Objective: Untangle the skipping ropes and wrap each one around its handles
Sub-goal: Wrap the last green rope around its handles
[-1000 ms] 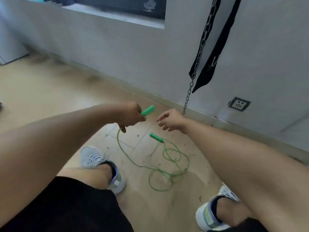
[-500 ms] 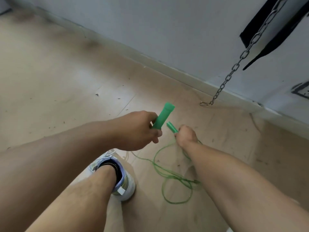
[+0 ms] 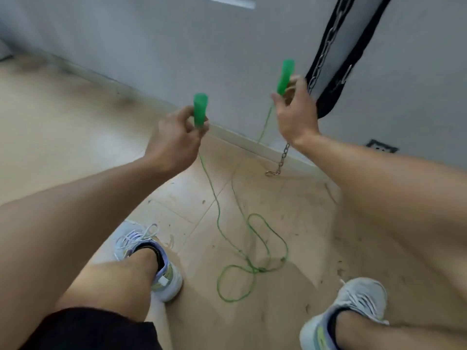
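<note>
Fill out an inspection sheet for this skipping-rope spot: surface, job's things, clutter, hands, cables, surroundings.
Surface: beige tiled floor, scuffed, specked with debris.
Job's things: one green rope, loops crossing on the floor; left handle and right handle raised upright.
Clutter: nothing seen beyond floor debris.
Hands: left hand grips the left handle; right hand pinches the right handle.
Cables: nothing seen.
Surroundings: grey wall, hanging chain, black strap, wall socket, two sneakers.

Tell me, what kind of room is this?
Probably a home gym or workout corner. A black strap and a metal chain hang by the wall, perhaps from a punching bag, a green skipping rope trails on the tiled floor, and the person wears trainers.
</note>
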{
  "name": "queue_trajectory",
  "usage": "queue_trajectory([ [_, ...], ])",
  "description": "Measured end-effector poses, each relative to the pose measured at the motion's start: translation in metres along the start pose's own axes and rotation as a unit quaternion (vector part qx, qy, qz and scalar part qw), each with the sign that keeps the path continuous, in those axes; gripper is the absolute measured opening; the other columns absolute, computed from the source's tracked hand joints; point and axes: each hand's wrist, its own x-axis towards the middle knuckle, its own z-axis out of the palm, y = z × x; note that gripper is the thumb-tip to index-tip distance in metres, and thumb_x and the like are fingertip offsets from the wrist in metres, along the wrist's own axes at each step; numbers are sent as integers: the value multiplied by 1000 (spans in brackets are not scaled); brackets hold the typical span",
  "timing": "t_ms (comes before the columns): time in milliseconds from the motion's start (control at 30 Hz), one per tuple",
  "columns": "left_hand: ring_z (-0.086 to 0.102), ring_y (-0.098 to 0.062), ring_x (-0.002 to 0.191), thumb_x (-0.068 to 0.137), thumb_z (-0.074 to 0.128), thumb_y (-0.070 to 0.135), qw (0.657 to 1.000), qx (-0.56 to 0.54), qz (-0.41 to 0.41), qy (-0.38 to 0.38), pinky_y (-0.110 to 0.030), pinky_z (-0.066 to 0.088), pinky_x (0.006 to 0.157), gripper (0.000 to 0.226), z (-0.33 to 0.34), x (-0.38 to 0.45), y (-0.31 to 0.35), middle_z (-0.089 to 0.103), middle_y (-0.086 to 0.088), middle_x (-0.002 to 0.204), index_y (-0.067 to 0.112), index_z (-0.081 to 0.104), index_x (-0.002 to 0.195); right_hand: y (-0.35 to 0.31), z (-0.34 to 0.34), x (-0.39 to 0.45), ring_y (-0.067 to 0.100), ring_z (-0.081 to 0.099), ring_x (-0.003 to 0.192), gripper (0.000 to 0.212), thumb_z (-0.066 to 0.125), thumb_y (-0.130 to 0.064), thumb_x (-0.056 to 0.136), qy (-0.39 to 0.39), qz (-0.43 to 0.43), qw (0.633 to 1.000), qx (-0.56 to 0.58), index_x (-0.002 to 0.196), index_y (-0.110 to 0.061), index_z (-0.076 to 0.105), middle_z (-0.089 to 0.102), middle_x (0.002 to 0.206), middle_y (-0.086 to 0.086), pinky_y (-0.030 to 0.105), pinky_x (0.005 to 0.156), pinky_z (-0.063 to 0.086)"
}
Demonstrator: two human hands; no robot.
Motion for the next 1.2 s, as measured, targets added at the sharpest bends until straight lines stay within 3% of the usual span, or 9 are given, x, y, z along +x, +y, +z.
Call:
queue_trajectory([
  [133,69,-17,74,103,47,18,978,-202,12,43,-25,54,64,16,-4,-12,40,71,-7,89,24,59,112,-86,-93,29,-6,58,78,22,59,-28,99,158,-185,968,67,109,-22,40,57,89,-15,14,74,47],
  [267,73,-25,92,100,50,4,947,-296,-19,-125,-36,58,80,29,6,-36,65,74,-8,105,17,56,126,-112,-131,-6,-10,62,79,24,71,-30,94,-71,-154,986,-6,107,-21,54,64,89,-16,12,72,50],
  [367,71,-33,102,98,48,-3,910,-330,-54,-244,-47,56,95,37,11,-51,74,73,-14,114,10,53,132,-88,-117,-56,2,69,87,27,80,-23,86,-206,-106,973,9,109,-19,68,73,94,-8,31,86,58],
  [467,67,-39,110,89,34,-1,848,-395,-117,-334,-53,49,103,46,12,-56,72,69,-23,120,-4,54,130,-69,-102,-90,1,70,91,21,80,-18,86,-225,-71,970,65,106,-18,75,77,96,-9,34,93,55],
  [633,52,-42,131,91,45,50,739,-459,-143,-471,-60,40,109,72,4,-51,60,55,-28,139,-4,51,139,-53,-106,-104,2,69,96,19,80,-21,85,-204,-130,970,31,104,-24,79,77,98,-12,29,90,54],
  [733,57,-37,128,89,52,60,767,-396,-131,-488,-58,43,106,73,7,-55,61,60,-23,135,3,58,135,-46,-110,-110,2,70,99,21,84,-18,81,-221,-155,962,51,102,-22,80,76,102,-13,24,90,54],
  [933,65,-38,115,92,51,3,823,-328,-92,-455,-54,50,102,38,13,-60,56,69,-23,121,0,58,130,-38,-105,-116,19,74,82,21,85,-16,80,-300,-29,947,114,97,-20,73,78,88,-1,41,79,60],
  [1067,70,-39,97,97,47,0,832,-314,-94,-447,-42,59,80,33,14,-60,53,72,-22,112,5,61,126,-42,-108,-112,4,70,68,30,75,-6,89,-408,85,898,142,113,-7,56,72,69,-7,16,67,53],
  [1200,63,-22,69,89,71,8,871,-307,-106,-369,-31,52,56,31,14,-55,50,67,-10,94,7,60,118,-39,-108,-109,18,61,63,19,65,-11,97,-489,180,830,198,111,-6,54,52,69,2,42,83,59],
])
